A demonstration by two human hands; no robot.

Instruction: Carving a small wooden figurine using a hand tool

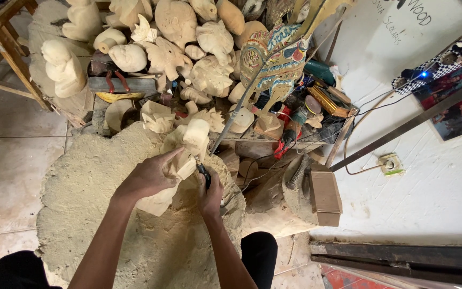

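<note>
The left hand (148, 176) is wrapped around a pale unfinished wood carving (180, 160), fingers pressed against its side, steadying it upright on the dust-covered work mound (81, 182). Just right of the carving, the right hand (209, 195) is closed around a small dark-handled rotary tool (203, 174) whose tip meets the wood. Beyond the carving lie many more raw wooden figures (209, 72) and a painted bird figure (276, 59).

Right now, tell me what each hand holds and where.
Left hand grips the pale wood carving around its middle; right hand holds a dark tool by its handle.
</note>
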